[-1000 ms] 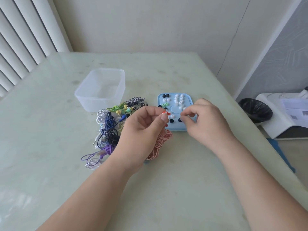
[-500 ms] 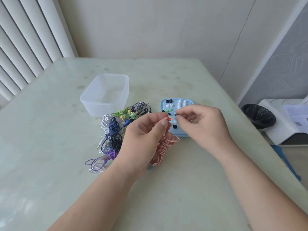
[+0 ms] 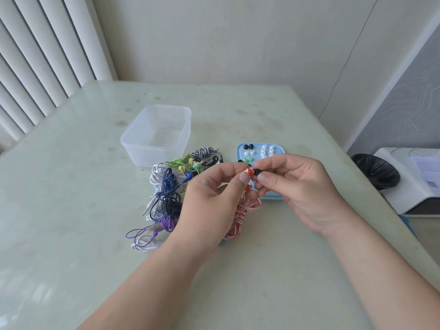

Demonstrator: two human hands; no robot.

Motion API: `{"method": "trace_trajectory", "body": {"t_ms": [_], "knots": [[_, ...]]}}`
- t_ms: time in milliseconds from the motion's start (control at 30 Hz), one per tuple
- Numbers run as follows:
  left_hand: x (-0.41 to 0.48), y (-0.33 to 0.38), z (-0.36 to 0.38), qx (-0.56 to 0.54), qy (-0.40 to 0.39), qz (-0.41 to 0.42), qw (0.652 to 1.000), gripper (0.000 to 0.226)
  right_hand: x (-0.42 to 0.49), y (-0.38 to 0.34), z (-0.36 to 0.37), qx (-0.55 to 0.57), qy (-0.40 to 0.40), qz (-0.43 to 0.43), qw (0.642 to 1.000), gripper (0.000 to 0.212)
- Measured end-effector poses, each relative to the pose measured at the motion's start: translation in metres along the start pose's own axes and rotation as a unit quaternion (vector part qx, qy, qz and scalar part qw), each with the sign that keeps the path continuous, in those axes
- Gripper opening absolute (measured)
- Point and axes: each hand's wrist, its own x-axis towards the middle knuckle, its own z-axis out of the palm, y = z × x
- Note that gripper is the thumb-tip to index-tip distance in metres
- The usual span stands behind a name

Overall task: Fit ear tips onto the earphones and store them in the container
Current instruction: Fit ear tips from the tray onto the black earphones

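- The left hand (image 3: pixel 212 201) is raised over the pale green table (image 3: pixel 71 186), thumb and forefinger pinching a red earbud (image 3: pixel 248 171).
- The right hand (image 3: pixel 302 186) faces it, its fingers curled, thumb and forefinger pinching a black ear tip (image 3: pixel 257 172) that touches the earbud's end.
- A coil of red-and-white cable (image 3: pixel 241 214) hangs below the left hand and reaches the table, with a second red earbud (image 3: pixel 249 187) showing between the two hands.
- To the left lies a tangled pile of earphones (image 3: pixel 170 186) in white, navy, black, purple, green and striped cable.
- Behind the hands sits a light blue tray (image 3: pixel 256 146) carrying loose black, white and green ear tips; the hands cover its near part.
- Farther left stands a clear plastic container (image 3: pixel 152 153), lidless, just beside the pile.
- Off the table's right edge is a bin with a black liner (image 3: pixel 378 172).
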Motion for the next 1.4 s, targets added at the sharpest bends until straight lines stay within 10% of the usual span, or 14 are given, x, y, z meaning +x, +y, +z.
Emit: {"method": "trace_trajectory", "body": {"t_ms": [1400], "knots": [[-0.0052,0.0005,0.0038,0.082,-0.007,0.048,0.995,0.003,-0.0015,0.0022,0.0017,0.019,-0.005,0.047,0.999,0.013]]}}
